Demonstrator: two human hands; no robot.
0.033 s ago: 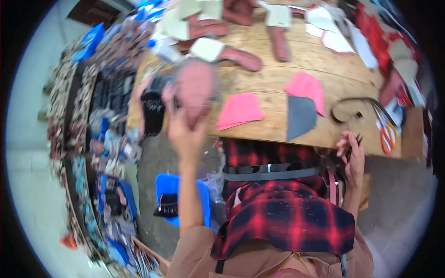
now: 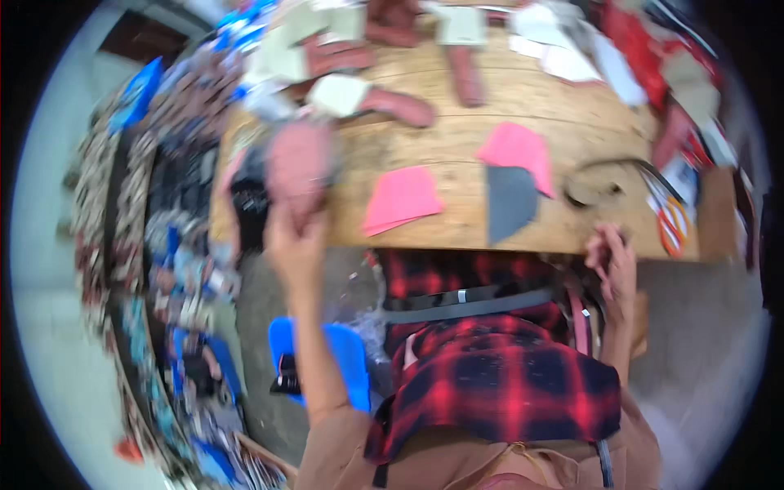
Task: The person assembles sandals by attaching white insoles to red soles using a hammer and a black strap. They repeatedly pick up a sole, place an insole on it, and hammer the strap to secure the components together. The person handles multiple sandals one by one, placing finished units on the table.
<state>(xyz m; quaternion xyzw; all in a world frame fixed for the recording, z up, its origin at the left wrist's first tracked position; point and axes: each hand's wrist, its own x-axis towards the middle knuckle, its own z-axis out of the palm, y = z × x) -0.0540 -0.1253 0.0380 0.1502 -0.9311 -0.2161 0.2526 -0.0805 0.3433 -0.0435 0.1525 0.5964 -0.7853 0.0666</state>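
My left hand [image 2: 292, 241] grips the near end of a dusty-pink, sole-shaped shoe piece [image 2: 300, 167]. Motion blurs this piece above the table's left end, beside a black shoe part [image 2: 250, 208]. Just right of it, pink toe-shaped pieces [image 2: 402, 200] lie overlapped. Farther right, another pink piece [image 2: 516, 151] touches a grey piece [image 2: 511, 204]. My right hand [image 2: 612, 255] is at the table's front edge with curled fingers. Something small and dark may be in them, but blur hides it. Orange-handled scissors [image 2: 674, 229] lie to its right.
The wooden table [image 2: 457, 224] carries reddish-brown shoe parts with pale flaps [image 2: 396, 106] at the back. A dark curled strap [image 2: 604, 175] lies near the scissors. Crowded shelves [image 2: 122, 237] stand at left. On the floor is a blue plastic stool or bin [image 2: 339, 351].
The whole view has shifted, so the table appears farther left. My left hand has moved slightly left with the sole-shaped piece. My right hand stays near the table edge, its fingers still curled.
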